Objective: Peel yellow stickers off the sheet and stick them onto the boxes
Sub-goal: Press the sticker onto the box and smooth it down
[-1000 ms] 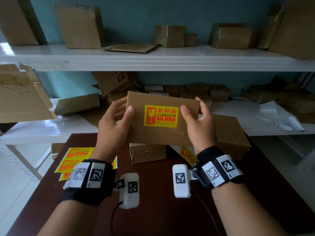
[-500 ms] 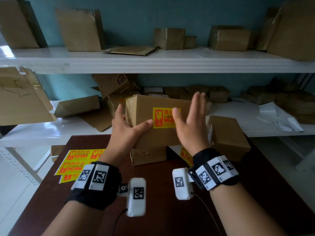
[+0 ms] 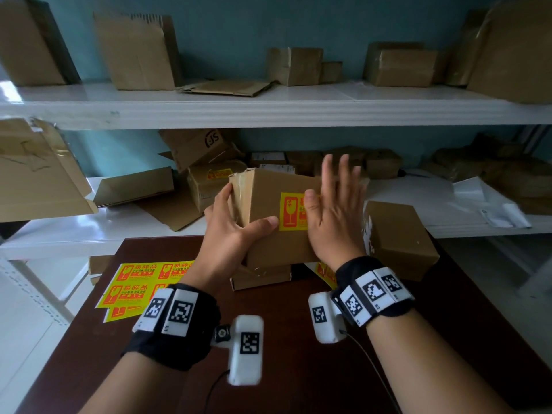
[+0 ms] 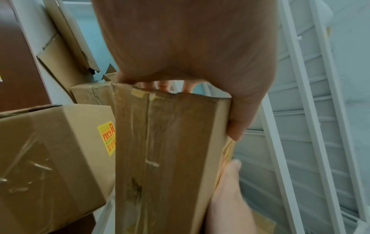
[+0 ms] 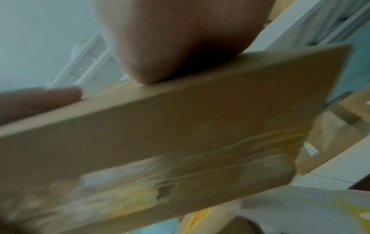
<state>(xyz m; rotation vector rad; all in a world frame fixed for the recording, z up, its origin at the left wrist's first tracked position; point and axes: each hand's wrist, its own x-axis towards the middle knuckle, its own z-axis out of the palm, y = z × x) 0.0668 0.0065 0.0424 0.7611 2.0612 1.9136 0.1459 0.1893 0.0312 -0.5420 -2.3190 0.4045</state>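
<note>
A flat cardboard box (image 3: 277,186) with a yellow sticker (image 3: 291,211) on its front face is held up over the table, tilted with its left end toward me. My left hand (image 3: 236,231) grips that left end, thumb across the front and fingers behind; the left wrist view shows the taped end of the box (image 4: 170,150) in the same grip. My right hand (image 3: 331,213) lies flat over the sticker with straight, spread fingers. The right wrist view is blurred and shows the box (image 5: 180,126) under the palm. The yellow sticker sheet (image 3: 140,282) lies on the table's left side.
A dark brown table (image 3: 298,369) carries a small box (image 3: 260,276) under the held one and a larger box (image 3: 397,240) at right. A stickered box (image 3: 209,186) sits among several cartons on the white lower shelf (image 3: 59,231). More cartons stand on the upper shelf (image 3: 268,109).
The box has swung from facing me squarely to a tilted pose, nearer the shelf. My right hand let go of its right edge and now lies flat over the sticker.
</note>
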